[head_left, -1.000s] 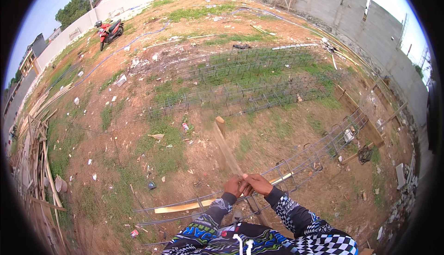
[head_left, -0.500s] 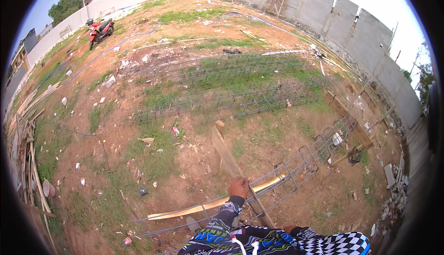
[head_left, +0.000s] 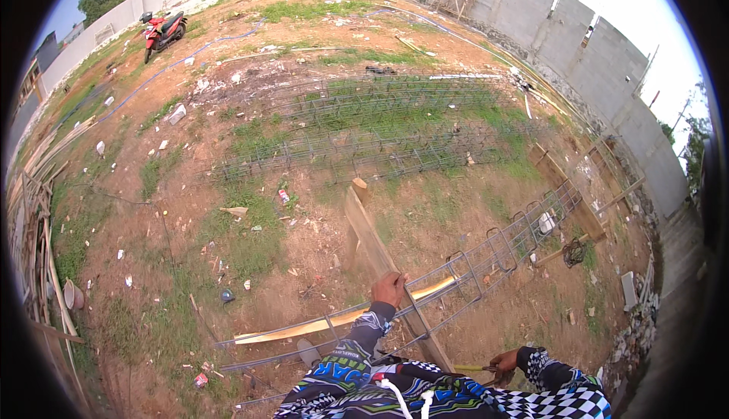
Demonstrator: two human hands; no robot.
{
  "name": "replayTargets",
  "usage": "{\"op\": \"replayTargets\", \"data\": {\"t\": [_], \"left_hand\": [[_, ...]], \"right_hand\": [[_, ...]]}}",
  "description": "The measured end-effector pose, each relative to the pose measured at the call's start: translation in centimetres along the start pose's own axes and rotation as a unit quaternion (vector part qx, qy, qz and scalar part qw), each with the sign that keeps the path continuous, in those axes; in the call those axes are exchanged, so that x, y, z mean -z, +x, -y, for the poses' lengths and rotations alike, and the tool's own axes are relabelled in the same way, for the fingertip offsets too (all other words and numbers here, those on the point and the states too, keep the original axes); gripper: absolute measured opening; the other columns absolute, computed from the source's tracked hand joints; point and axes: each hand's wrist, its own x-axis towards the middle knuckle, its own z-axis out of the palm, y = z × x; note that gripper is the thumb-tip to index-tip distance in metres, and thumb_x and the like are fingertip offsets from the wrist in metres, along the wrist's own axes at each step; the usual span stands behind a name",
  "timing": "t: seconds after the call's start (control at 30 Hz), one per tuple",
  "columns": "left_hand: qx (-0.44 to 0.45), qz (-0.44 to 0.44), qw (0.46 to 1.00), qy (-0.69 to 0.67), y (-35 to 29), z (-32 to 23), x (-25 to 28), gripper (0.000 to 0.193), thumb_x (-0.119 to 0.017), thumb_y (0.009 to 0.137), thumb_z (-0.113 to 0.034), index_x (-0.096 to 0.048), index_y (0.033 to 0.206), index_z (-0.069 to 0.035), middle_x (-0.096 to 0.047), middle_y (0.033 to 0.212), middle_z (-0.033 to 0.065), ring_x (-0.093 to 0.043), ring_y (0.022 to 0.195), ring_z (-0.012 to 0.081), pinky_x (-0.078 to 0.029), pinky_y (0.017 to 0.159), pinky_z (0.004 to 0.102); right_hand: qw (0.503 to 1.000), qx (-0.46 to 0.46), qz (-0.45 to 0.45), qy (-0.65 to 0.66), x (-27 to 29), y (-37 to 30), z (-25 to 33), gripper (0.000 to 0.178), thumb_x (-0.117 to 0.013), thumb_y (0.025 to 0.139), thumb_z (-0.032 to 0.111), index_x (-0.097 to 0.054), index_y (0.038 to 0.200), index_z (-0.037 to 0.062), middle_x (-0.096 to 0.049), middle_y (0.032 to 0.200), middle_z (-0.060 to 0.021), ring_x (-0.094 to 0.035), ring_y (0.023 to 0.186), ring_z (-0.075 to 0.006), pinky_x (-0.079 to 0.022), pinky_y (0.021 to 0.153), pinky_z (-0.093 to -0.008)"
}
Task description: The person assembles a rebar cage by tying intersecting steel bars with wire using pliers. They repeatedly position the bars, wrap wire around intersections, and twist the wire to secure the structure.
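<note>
My left hand [head_left: 389, 288] is closed where the far bar of a long, thin rebar cage [head_left: 486, 263] crosses a wooden plank [head_left: 366, 229]; its fingers seem wrapped round the bar. The cage lies across the plank and rises toward the right. Low and to the right, my right hand [head_left: 504, 361] has curled fingers around something small and dark. A thin yellow piece [head_left: 472, 367] sticks out from it toward the plank; its kind is unclear. Beneath the cage, a pale wooden strip [head_left: 304, 329] runs along the ground.
At right, a wooden board support [head_left: 569, 195] carries the cage's far end, with a coil of dark wire [head_left: 575, 252] beside it. More rebar cages [head_left: 364, 149] lie on the grass ahead. Bamboo poles [head_left: 47, 244] and a bucket [head_left: 74, 295] are at left. A red motorbike [head_left: 162, 33] stands far off.
My right hand has come out from beside my body, moving right, and now shows with the yellow piece. My left hand stays at the plank. The view has shifted slightly.
</note>
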Motion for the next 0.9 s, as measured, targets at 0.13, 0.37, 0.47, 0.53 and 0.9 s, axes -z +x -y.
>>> {"op": "replayTargets", "data": {"t": [0.13, 0.37, 0.47, 0.53, 0.9], "left_hand": [[-0.002, 0.018, 0.998, -0.057, 0.0, -0.7, 0.5, 0.021, -0.065, 0.085, -0.025, -0.068, 0.084, -0.004, -0.063, 0.083, 0.0145, -0.062, 0.078, 0.0343, -0.048, 0.068, 0.0405], [-0.052, 0.023, 0.998, -0.02, -0.1, 1.1, 0.3, 0.02, -0.063, 0.087, -0.023, -0.069, 0.092, -0.004, -0.062, 0.089, 0.0174, -0.061, 0.085, 0.0369, -0.05, 0.073, 0.0426], [-0.04, -0.013, 0.999, 0.029, -0.7, 0.8, -0.2, 0.021, -0.06, 0.088, -0.023, -0.068, 0.095, -0.005, -0.064, 0.088, 0.0178, -0.061, 0.084, 0.0389, -0.049, 0.075, 0.045], [-0.015, 0.013, 0.999, 0.042, -0.6, 0.6, 0.0, 0.021, -0.059, 0.088, -0.023, -0.067, 0.097, -0.005, -0.066, 0.088, 0.0181, -0.062, 0.084, 0.0393, -0.049, 0.075, 0.0456], [0.051, 0.049, 0.997, -0.036, -0.3, 0.7, 0.8, 0.024, -0.065, 0.085, -0.026, -0.07, 0.098, -0.007, -0.069, 0.086, 0.0181, -0.068, 0.081, 0.0311, -0.052, 0.075, 0.0384]], "right_hand": [[0.979, 0.136, -0.078, 0.128, 1.2, -12.1, -1.3, 0.034, -0.067, 0.083, 0.003, -0.044, 0.107, -0.001, -0.067, 0.1, -0.0229, -0.07, 0.088, -0.0271, -0.057, 0.077, -0.0351], [0.661, 0.619, -0.305, 0.295, 1.8, -15.8, 1.3, 0.049, -0.067, 0.081, 0.003, -0.039, 0.122, 0.0063, -0.064, 0.107, -0.0257, -0.068, 0.091, -0.0374, -0.055, 0.082, -0.0447], [0.462, 0.775, -0.166, 0.397, 0.8, -14.6, 9.0, 0.071, -0.061, 0.083, 0.001, -0.027, 0.142, 0.0199, -0.063, 0.108, -0.0255, -0.066, 0.094, -0.0361, -0.058, 0.076, -0.0471], [0.361, 0.816, -0.066, 0.446, 0.9, -14.3, 13.2, 0.082, -0.062, 0.089, 0.013, -0.01, 0.152, 0.0232, -0.064, 0.107, -0.0204, -0.066, 0.09, -0.0357, -0.059, 0.073, -0.0442], [0.39, 0.725, -0.292, 0.487, 7.3, -7.2, 23.2, 0.057, -0.05, 0.099, 0.025, -0.025, 0.148, 0.0115, -0.054, 0.126, -0.0173, -0.06, 0.107, -0.0274, -0.055, 0.084, -0.0427]]}}
